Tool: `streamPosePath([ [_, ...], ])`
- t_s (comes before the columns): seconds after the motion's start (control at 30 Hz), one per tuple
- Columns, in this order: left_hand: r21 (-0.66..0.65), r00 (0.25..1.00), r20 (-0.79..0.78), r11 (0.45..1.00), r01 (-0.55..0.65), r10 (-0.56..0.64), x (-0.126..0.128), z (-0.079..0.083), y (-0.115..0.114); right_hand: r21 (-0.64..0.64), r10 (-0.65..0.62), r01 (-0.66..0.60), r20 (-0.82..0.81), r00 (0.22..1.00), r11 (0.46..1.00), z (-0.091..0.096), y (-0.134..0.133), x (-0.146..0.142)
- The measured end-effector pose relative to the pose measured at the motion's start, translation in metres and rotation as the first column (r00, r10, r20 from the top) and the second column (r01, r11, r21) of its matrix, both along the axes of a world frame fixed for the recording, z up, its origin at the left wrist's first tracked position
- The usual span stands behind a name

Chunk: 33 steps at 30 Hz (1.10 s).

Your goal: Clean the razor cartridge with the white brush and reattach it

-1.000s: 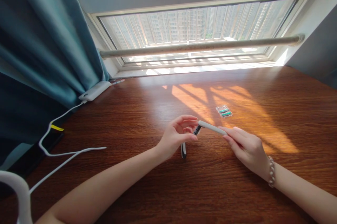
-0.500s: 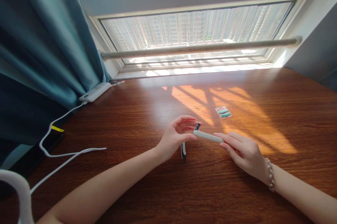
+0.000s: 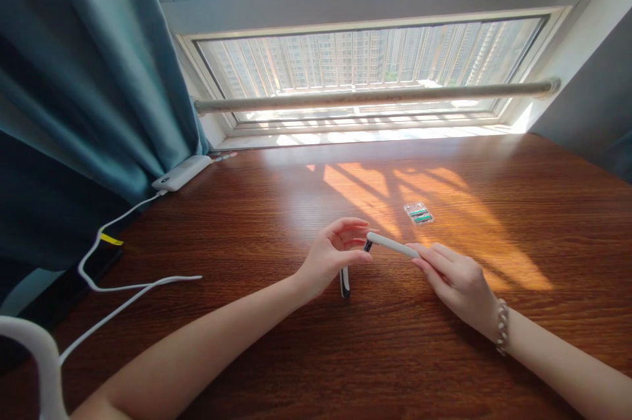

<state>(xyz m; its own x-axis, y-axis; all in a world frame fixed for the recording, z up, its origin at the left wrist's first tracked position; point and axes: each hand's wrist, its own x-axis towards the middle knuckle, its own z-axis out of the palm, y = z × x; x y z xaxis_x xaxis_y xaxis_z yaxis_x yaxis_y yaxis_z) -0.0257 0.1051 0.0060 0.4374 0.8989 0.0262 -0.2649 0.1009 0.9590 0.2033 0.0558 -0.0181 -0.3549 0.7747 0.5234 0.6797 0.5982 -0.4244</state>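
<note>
Razor (image 3: pixel 392 244) held above the wooden table (image 3: pixel 276 354), pale handle slanting down to the right, dark head (image 3: pixel 368 246) at the left end. Right hand (image 3: pixel 454 275) closed on the right end of the handle, thumb against fingers, with a bracelet (image 3: pixel 502 326) at the wrist. Left hand (image 3: pixel 328 252) curved around the head, thumb and fingers parted; impossible to tell whether touching it or just apart. Below the left palm, a black-and-white piece (image 3: pixel 344 283), with no way to say whether held there or resting on the table. Farther off and to the right of the left hand, a clear packet (image 3: pixel 419 212) with green strips, flat among patches of sunlight, well apart from both hands. Far left, a white box (image 3: pixel 182 173) beside the curtain (image 3: pixel 113 64), with a cable (image 3: pixel 113 289) running nearer. By judgement, a step of handling or checking the head end. Called for next, in all likelihood: a steady right-hand grip, a light left-hand touch, and fingertips away from any blade edge.
</note>
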Motion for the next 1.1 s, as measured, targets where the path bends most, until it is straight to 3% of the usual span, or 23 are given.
streamPosePath([
  [0.1, 0.032, 0.997, -0.059, 0.999, -0.045, 0.046, 0.000, -0.001, 0.001, 0.021, -0.065, 0.066, -0.031, 0.997, 0.998, -0.001, 0.002, 0.002],
  [0.2, 0.128, 0.990, -0.129, 0.991, -0.042, 0.058, 0.000, -0.003, 0.000, 0.037, -0.036, 0.036, 0.005, 0.999, 0.999, -0.001, 0.004, 0.003],
  [0.37, 0.336, 0.964, -0.222, 0.940, -0.064, 0.146, -0.001, -0.007, -0.001, 0.049, -0.044, 0.040, 0.095, 0.995, 0.998, 0.000, 0.003, 0.003],
  [0.5, 0.423, 0.950, -0.251, 0.904, -0.064, 0.185, -0.002, -0.010, 0.000, 0.049, -0.030, 0.025, 0.094, 0.995, 0.998, 0.000, 0.003, 0.005],
  [1.1, 0.512, 0.961, -0.167, 0.852, -0.106, 0.219, -0.002, -0.010, -0.004, 0.054, -0.025, 0.021, 0.070, 0.997, 0.998, 0.001, 0.003, 0.007],
])
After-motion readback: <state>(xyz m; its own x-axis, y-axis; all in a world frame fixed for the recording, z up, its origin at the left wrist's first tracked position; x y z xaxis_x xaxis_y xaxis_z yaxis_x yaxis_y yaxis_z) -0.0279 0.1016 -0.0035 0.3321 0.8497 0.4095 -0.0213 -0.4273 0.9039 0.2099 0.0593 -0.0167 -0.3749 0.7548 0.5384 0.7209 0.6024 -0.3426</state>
